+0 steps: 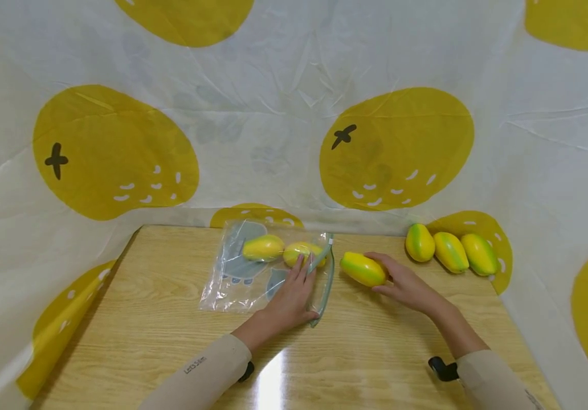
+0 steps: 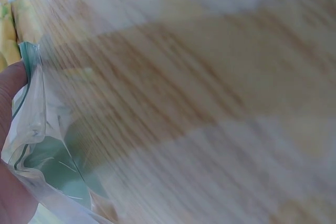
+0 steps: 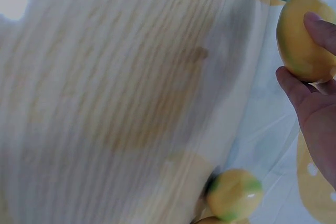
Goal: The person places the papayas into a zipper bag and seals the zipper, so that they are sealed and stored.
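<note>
A clear zip bag (image 1: 243, 285) with grey-blue printed shapes lies flat, two yellow-green papayas (image 1: 264, 248) inside it. My left hand (image 1: 290, 296) rests on the bag with fingers extended over the papaya nearer the mouth. Its thumb (image 2: 11, 83) touches the green zip edge (image 2: 30, 59), and the bag's mouth gapes toward the right. Just right of that mouth, my right hand (image 1: 401, 282) holds another papaya (image 1: 363, 270) between thumb and fingers. In the right wrist view, the thumb lies across this papaya (image 3: 299, 40) and the fingers sit against its other side.
Three more papayas (image 1: 449, 251) stand in a row at the table's back right. The wood-grain table (image 1: 376, 347) meets a white cloth (image 1: 273, 148) printed with large yellow fruit at the back and sides. Dark straps (image 1: 442, 369) show by the sleeves.
</note>
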Demonstrator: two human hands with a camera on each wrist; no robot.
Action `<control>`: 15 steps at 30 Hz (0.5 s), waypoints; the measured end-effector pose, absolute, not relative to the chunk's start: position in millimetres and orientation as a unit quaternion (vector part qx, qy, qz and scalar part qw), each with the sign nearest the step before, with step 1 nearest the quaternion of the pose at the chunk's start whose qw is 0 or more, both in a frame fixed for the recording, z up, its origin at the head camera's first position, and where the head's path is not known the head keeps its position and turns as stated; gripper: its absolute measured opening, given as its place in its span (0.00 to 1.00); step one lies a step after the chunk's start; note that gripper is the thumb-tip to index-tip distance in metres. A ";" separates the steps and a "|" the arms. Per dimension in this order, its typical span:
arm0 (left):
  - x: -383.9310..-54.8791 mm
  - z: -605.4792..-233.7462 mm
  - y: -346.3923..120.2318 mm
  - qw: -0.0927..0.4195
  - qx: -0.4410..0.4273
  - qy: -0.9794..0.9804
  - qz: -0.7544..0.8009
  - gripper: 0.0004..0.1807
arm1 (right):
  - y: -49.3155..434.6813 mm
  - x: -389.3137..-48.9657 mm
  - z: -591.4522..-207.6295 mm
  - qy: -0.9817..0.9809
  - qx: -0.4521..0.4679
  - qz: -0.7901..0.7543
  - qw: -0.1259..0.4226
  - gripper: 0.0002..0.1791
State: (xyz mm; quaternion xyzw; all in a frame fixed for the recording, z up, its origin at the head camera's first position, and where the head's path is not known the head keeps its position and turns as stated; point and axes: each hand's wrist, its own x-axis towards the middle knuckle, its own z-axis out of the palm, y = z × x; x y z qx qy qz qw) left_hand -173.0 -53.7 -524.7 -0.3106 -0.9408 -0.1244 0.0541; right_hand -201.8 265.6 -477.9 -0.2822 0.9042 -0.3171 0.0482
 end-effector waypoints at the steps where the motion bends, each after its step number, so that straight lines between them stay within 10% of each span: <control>1: -173.0 -524.6 -53.8 0.056 -0.311 -0.941 -0.124 0.68 | 263.4 -203.0 -477.3 0.903 -0.287 -0.317 0.049 0.42; 15: -172.0 -524.5 -53.3 0.038 -0.304 -0.945 -0.118 0.70 | 234.0 -212.7 -476.8 0.902 -0.303 -0.298 0.076 0.42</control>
